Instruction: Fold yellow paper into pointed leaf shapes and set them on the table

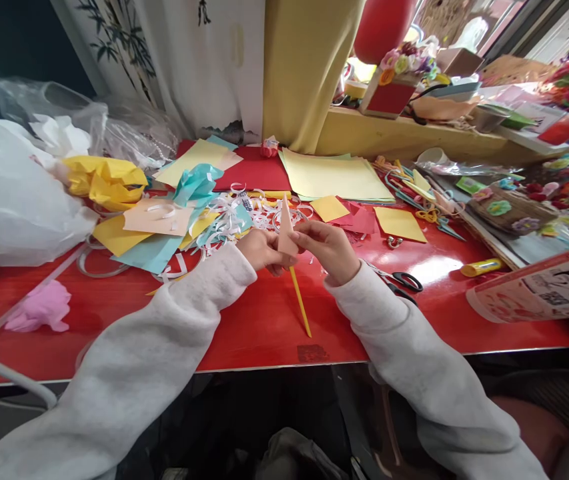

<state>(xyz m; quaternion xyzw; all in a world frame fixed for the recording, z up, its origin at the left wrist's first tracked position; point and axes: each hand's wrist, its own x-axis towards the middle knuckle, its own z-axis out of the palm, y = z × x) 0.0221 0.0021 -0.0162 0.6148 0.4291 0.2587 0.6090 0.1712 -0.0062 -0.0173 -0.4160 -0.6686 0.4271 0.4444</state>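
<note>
Between my two hands, above the red table [259,333], is a folded piece of peach paper [287,227] with a narrow tip pointing up. My left hand [263,251] pinches it from the left, low down. From the right, my right hand [331,250] grips its edge between thumb and fingers. Below the paper a thin yellow stick [300,303] slants down toward the table's front edge; its top is hidden behind the paper and my hand. Black-handled scissors [404,283] lie right of my right sleeve.
Shredded white paper strips [237,217] and coloured sheets [157,250] lie behind my hands. Pale yellow sheets [334,173] are stacked at the back. A plastic bag [19,193] and a pink crumpled piece [41,307] are left; a printed paper cup [539,283] lies at right.
</note>
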